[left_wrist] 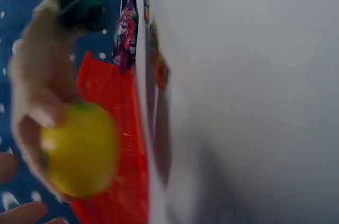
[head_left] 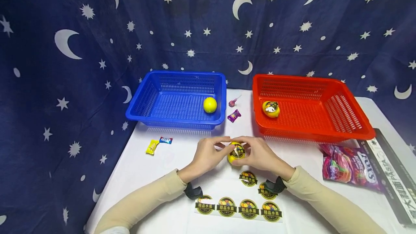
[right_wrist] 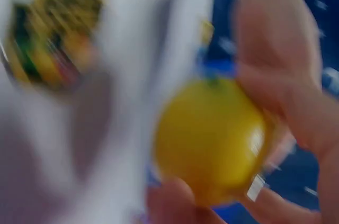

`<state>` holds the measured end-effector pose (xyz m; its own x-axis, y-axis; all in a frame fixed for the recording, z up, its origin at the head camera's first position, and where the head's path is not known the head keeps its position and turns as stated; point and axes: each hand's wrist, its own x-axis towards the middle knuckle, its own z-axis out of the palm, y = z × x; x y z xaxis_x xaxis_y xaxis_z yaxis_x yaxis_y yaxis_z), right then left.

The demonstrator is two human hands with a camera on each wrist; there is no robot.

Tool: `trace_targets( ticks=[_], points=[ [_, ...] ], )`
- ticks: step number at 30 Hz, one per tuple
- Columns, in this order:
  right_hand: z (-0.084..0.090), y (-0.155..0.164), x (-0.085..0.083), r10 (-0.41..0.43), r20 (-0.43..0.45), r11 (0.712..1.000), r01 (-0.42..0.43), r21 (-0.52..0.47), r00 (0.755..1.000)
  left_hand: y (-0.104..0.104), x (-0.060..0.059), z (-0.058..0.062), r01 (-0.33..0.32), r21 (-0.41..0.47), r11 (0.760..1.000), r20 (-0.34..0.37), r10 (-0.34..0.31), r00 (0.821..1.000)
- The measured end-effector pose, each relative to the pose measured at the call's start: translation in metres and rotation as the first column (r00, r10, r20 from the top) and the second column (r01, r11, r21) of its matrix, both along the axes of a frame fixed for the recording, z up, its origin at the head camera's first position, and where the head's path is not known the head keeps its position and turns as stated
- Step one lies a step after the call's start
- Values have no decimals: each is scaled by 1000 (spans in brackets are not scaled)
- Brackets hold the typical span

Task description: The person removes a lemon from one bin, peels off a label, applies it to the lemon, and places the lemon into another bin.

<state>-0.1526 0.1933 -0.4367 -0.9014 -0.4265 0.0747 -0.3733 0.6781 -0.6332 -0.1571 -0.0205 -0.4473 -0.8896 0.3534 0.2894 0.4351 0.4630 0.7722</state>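
Both hands meet over the white table (head_left: 156, 169) around a yellow lemon-like fruit (head_left: 234, 154) that carries a round black-and-gold sticker (head_left: 237, 150). My left hand (head_left: 222, 143) grips its left side with curled fingers. My right hand (head_left: 246, 148) cups its right side and pinches at the sticker. The left wrist view shows the fruit (left_wrist: 79, 150) blurred, with the right hand (left_wrist: 37, 86) behind it. In the right wrist view the fruit (right_wrist: 212, 139) sits against the left hand (right_wrist: 275, 49). A sticker sheet (head_left: 238, 207) lies just below the hands.
At the back left stands a blue basket (head_left: 156, 100) holding a plain yellow fruit (head_left: 209, 104). A red basket (head_left: 344, 118) on the right holds a stickered fruit (head_left: 271, 108). Wrapped candies (head_left: 151, 147) (head_left: 234, 115) lie loose. A candy bag (head_left: 347, 163) and a black box (head_left: 394, 176) sit at the right.
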Motion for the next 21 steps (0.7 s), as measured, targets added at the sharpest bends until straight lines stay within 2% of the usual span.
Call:
trace_targets(
  ticks=[3, 6, 8, 11, 13, 16, 18, 21],
  points=[
    [34, 20, 0, 8, 19, 998, -10, 65, 1000, 15, 0, 10, 2, -20, 1000, -77, -3, 997],
    [79, 50, -7, 15, 5, 992, -16, 125, 1000, 35, -5, 20, 14, -83, 996, -160, -27, 987],
    [106, 76, -20, -8, 9, 989, 6, 147, 1000, 49, -12, 25, 15, -157, 988, -207, -48, 977],
    [132, 121, -55, -85, 55, 981, 73, 182, 995, 69, -26, 30, -27, -299, 954, -283, -62, 957],
    [133, 149, -82, -127, 107, 978, 107, 179, 986, 79, -34, 32, -60, -388, 920, -317, -72, 946],
    [115, 180, -118, -177, 169, 970, 143, 195, 970, 89, -43, 32, -93, -483, 871, -352, -96, 931],
    [96, 191, -134, -184, 208, 966, 138, 217, 961, 92, -45, 31, -104, -511, 853, -366, -107, 925],
    [71, 198, -147, -176, 247, 954, 103, 283, 953, 93, -45, 29, -120, -517, 847, -390, -109, 914]
  ],
)
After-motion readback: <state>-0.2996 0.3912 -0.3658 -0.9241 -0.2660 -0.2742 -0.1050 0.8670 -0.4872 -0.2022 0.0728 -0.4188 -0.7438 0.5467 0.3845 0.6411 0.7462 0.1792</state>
